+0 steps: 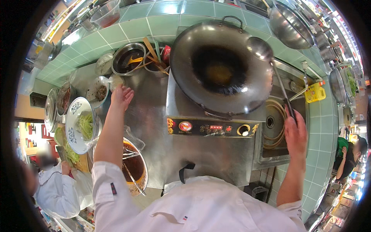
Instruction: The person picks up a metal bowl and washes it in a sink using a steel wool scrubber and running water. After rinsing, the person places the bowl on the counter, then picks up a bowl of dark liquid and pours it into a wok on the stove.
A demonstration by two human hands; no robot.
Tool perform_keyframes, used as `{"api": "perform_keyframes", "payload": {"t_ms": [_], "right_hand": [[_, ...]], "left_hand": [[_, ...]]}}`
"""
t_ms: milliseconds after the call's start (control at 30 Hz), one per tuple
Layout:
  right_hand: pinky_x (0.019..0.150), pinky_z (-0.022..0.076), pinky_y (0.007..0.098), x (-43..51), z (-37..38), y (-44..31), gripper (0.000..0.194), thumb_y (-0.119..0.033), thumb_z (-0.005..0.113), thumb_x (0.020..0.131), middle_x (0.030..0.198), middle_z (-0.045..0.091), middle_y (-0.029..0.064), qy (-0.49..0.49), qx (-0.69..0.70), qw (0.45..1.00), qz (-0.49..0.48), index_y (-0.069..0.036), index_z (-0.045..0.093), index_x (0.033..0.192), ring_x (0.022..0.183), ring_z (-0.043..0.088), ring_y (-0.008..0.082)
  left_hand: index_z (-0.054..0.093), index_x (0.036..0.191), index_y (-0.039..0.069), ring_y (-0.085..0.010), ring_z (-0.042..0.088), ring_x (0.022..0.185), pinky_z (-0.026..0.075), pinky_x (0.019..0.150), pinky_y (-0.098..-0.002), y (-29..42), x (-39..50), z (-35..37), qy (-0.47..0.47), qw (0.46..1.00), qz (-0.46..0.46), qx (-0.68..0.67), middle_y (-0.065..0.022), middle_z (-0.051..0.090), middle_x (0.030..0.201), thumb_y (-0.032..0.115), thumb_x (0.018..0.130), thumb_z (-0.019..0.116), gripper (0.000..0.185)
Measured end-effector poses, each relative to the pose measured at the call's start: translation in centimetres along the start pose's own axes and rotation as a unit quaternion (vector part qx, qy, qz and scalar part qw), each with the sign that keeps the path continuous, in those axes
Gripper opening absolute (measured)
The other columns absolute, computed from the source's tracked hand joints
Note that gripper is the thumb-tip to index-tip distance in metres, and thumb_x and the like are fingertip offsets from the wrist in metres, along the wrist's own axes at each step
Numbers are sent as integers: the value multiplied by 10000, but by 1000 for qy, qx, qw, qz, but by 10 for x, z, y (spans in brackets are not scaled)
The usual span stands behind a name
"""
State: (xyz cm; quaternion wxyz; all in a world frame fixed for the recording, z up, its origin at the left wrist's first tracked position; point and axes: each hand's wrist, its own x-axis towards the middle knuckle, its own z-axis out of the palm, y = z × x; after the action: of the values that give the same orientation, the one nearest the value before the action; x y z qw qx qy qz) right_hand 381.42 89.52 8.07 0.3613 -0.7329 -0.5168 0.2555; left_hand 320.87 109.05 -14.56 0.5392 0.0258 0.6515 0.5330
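Observation:
My right hand (295, 130) grips the dark handle of a metal ladle (260, 48). The ladle's bowl rests against the right rim of a large wok (185, 66), which has a little yellowish oil (218, 74) at its bottom. Under the wok is an induction cooker (213, 127) with a control panel and a knob. My left hand (122, 94) is over the steel counter to the left, fingers loosely apart, with nothing visible in it. Just beyond it is a small pale container (116, 79), partly hidden by the hand. Beside that stands a bowl of minced food (101, 92).
A patterned bowl of shredded greens (85, 126) and a pot of reddish-brown sauce (136, 162) flank my left arm. Steel pots (129, 59) line the tiled wall. To the right are a sink (271, 145) and a yellow oil jug (315, 92). A co-worker (56, 188) holds a knife at left.

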Motion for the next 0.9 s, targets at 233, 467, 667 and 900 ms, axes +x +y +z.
{"api": "perform_keyframes", "payload": {"t_ms": [233,467,667,900], "right_hand": [[551,363,195,-25,26,14,345,-202,571,1053,831,533,-61,5,35,994,107,-61,605,1366,654,444,26],[513,310,190,-28,51,36,355,-225,558,1060,824,535,-63,-42,16,994,104,-34,599,1357,611,401,6],[668,446,248,-20,51,44,344,-225,554,1056,934,620,19,-66,-66,993,72,-23,604,1330,749,538,87],[980,474,370,-13,51,56,345,-198,565,1043,1144,666,122,-60,-95,993,36,14,593,1313,1051,614,228]], "left_hand": [[520,1355,53,-351,578,1204,505,1082,-515,-16,109,36,-65,982,9,-175,-167,556,1316,362,1049,604,443],[602,1184,86,-264,678,953,641,802,-456,-22,137,54,-36,977,48,-205,-74,667,1100,303,1057,591,252],[599,1184,70,-258,712,912,660,714,-403,-20,137,53,-25,966,70,-247,-82,689,1080,220,1042,562,210],[518,1221,80,-245,699,876,642,659,-347,-6,124,33,-8,976,83,-202,-104,663,1117,189,1008,542,240]]}}
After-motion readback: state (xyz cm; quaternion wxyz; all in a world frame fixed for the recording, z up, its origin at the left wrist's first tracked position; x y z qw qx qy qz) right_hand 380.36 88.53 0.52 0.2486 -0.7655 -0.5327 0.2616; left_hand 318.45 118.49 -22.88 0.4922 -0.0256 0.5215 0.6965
